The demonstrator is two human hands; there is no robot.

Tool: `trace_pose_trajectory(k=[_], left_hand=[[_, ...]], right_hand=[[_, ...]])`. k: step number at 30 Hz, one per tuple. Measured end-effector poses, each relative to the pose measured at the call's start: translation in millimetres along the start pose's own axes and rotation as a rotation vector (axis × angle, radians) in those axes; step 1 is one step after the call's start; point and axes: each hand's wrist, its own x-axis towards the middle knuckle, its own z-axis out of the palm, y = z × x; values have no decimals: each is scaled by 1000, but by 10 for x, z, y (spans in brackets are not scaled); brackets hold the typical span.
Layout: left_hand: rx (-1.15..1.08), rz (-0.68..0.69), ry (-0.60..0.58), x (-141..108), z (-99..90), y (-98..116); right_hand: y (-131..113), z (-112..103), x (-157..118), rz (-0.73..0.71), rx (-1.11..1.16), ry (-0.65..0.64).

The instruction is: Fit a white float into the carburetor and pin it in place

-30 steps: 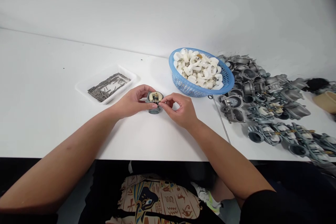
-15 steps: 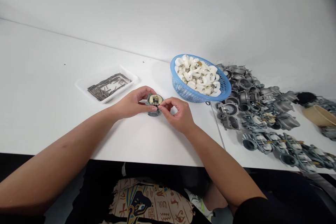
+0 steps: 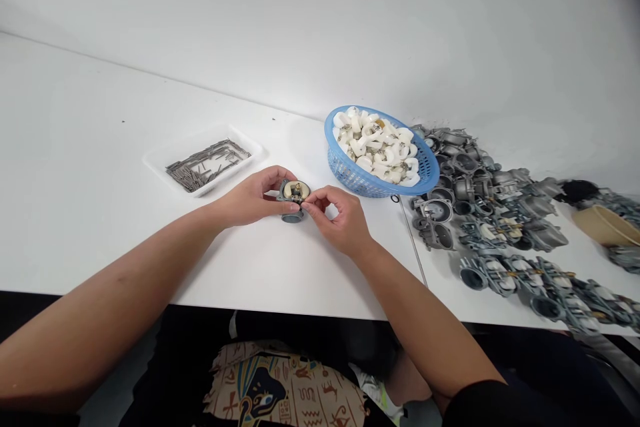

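Note:
A grey metal carburetor body (image 3: 292,217) rests on the white table, its open side up. Set into it is a cream-coloured float (image 3: 290,191). My left hand (image 3: 254,199) is closed around the body's left side, thumb along the near edge and fingers behind. At the right edge, my right hand (image 3: 338,213) pinches thumb and forefinger together by the float's hinge end. Whatever is between those fingertips is too small to make out.
Left of my hands, a white tray (image 3: 255,150) holds many thin metal pins (image 3: 193,177). Behind to the right stands a blue basket (image 3: 350,177) of white floats (image 3: 375,143). Carburetor bodies (image 3: 465,183) pile up at right, near a tan container (image 3: 603,225). A small black ring (image 3: 395,199) lies near the basket.
Almost nothing differs. Both hands keep their places on the carburetor body, and the view has shifted very slightly.

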Motion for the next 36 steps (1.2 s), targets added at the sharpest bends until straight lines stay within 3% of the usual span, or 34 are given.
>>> trace_pose_trajectory(k=[6,8,14,22,28,32,36], left_hand=[[33,26,1,-7,5,14],[58,37,17,-8,11,24],[102,-1,50,-28,9,54],[163,-103,69,-63,75,152],[241,-203,123,-72,183,108],[239,-134,77,-72,151,74],[95,-60,6,-15,29,-3]], right_hand=[[24,-10,-3,-10,-26,145],[35,-28,-12,38,-37,100],[123,-54,-51,152,-68,-208],[108,34,-13,142,145,-246],[116,35,-18,191,271,-261],[163,111,-29,239,349,-232],[210,148,-36,368,422,-200]])
